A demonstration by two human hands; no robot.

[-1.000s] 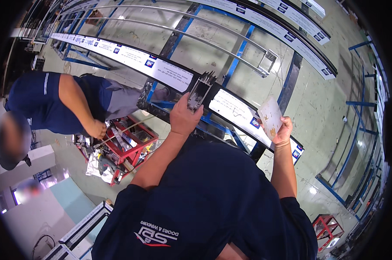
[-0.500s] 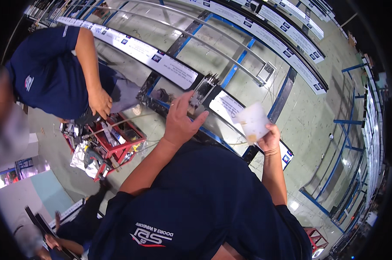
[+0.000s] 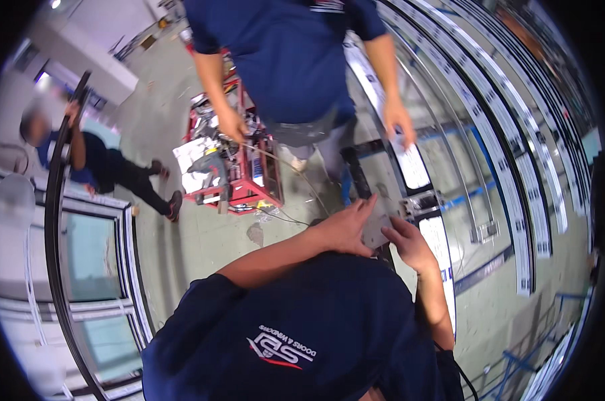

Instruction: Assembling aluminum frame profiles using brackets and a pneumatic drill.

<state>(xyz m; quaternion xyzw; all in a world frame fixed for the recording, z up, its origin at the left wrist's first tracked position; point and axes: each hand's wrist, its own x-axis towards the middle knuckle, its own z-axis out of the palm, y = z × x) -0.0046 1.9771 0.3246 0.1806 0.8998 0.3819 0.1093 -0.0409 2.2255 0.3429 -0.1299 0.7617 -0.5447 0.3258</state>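
Clamping the fingers and thumb of the right hand (image 3: 415,248) on the right edge of a pale plate (image 3: 377,234), held just beyond the chest and near a metal fitting (image 3: 421,202) to its far right. Reaching the left hand (image 3: 346,228) to the plate's left edge, thumb apart from fingers; cannot tell a firm grip from a light touch there. Facing a co-worker (image 3: 282,73) on the far side, one hand over a red cart (image 3: 245,194) and the other, blurred, over a white-faced profile (image 3: 416,172). Seeing far left a second worker (image 3: 88,157) with a long black bar (image 3: 53,220), near left some window frames (image 3: 130,267), and to the right more profiles (image 3: 520,157) in long rows.
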